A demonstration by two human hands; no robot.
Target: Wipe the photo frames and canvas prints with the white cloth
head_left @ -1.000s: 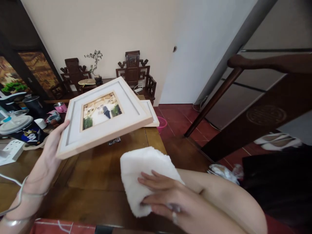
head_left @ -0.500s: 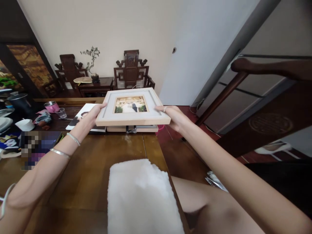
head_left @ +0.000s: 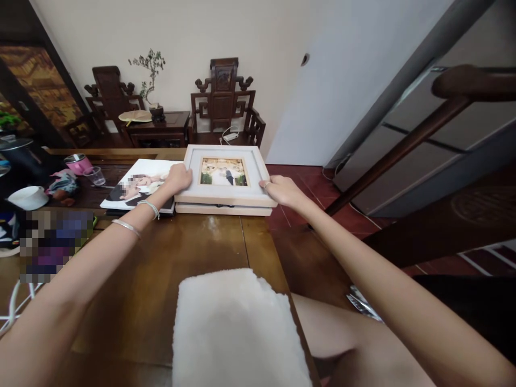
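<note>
Both hands, left hand and right hand, are grasping the pale wooden picture frame, now lowered onto another frame at the brown wooden table's twelve o'clock.

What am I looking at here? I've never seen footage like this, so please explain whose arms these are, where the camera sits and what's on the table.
The camera is worn on a person's head and looks forward and down, so both bare arms reaching out are that person's own. The left hand and right hand grip opposite sides of a pale wooden picture frame, which sits on top of a second frame. Both rest on a brown wooden table. Beside the frames lies a large photo print. A fluffy white cloth lies near the table's close edge, untouched. Further left are a pink cup and a white bowl.
</note>
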